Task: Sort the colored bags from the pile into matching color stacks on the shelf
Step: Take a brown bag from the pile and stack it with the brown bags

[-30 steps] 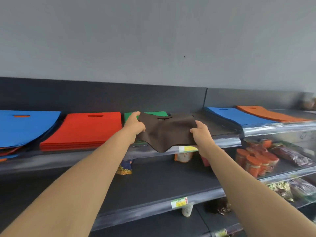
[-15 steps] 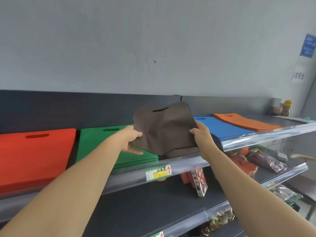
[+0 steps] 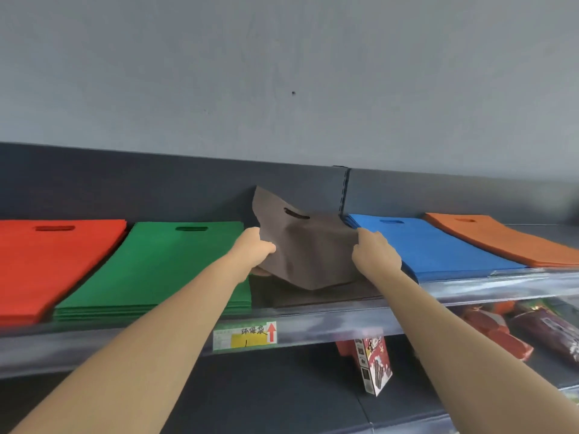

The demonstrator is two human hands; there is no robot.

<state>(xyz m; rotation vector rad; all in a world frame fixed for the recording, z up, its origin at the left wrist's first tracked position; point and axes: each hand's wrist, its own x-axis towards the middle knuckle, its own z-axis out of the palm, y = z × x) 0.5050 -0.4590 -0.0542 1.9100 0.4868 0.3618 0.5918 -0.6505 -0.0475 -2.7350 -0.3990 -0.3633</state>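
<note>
While both arms reached up to the top shelf [image 3: 344,321], the brown bag [image 3: 308,252] hung between the two hands: a flat, dull, matte piece with a dark slot handle cut near its upper edge. One top corner was tipped up against the back panel and the lower edge sagged. The left hand [image 3: 255,252] pinched the bag's left edge, fingers curled beneath. The right hand [image 3: 374,255] gripped its right edge. The bag was held just above the brown stack [image 3: 313,297], which lay between the green stack [image 3: 163,264] and the blue stack [image 3: 438,249].
</note>
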